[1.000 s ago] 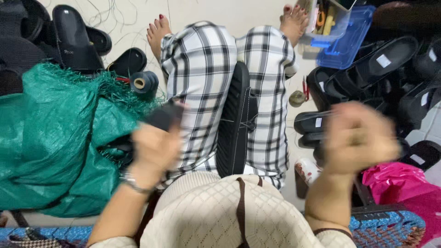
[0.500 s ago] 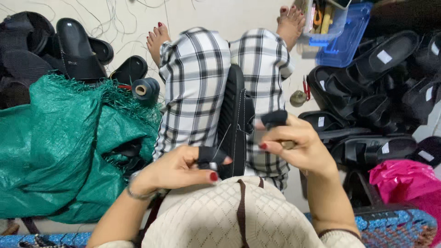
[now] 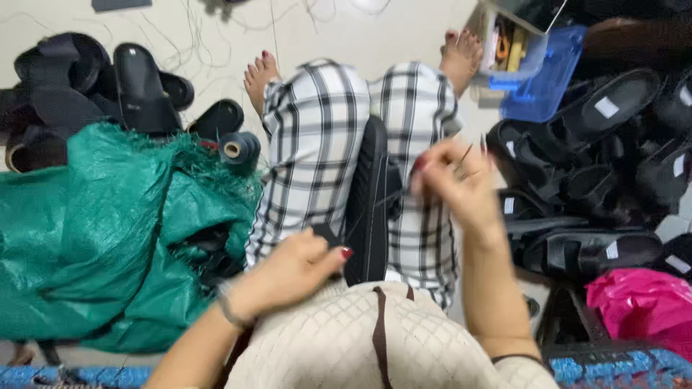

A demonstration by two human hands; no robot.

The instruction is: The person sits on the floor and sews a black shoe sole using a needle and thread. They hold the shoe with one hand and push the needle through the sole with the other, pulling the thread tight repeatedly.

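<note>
- Black rubber sandal [image 3: 375,198] stands on edge between my checked trouser legs.
- My left hand [image 3: 292,270] pinches its near end at 7 o'clock.
- My right hand [image 3: 458,184], at 3 o'clock, is closed on a thin needle [image 3: 466,153].

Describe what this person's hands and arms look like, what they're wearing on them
Both forearms are bare. The left hand has red-painted nails and a thin metal bangle at the wrist. The right hand is motion-blurred; red polish shows on a fingertip. A dark band circles the right arm near the elbow, by the edge of the cream quilted-knit top.
</note>
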